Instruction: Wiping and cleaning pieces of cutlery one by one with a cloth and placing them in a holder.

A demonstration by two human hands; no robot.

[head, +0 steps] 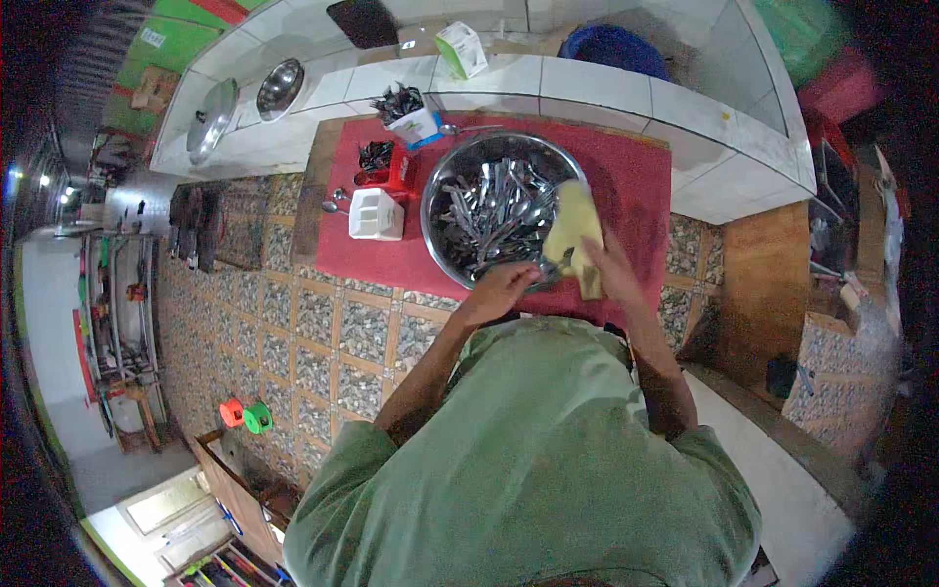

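A large round metal basin [433,220] full of metal cutlery [499,205] rests on a red cloth [638,198] in front of me. My left hand [502,290] is at the basin's near rim, its fingers closed on what looks like a piece of cutlery, blurred here. At the near right rim, my right hand [609,264] grips a yellow cloth [574,227], which hangs partly over the basin's right side. Left of the basin stand a white divided holder [376,214], a red holder [402,169] with dark-looking cutlery, and a white and blue holder [417,126] filled with cutlery.
Loose spoons [334,208] lie left of the white holder, and another spoon [469,129] lies beyond the basin. Behind the red cloth runs a white tiled ledge [499,77] bearing a green and white box [462,50], a metal bowl [280,88] and a lid [213,121]. A blue tub [615,50] stands behind it.
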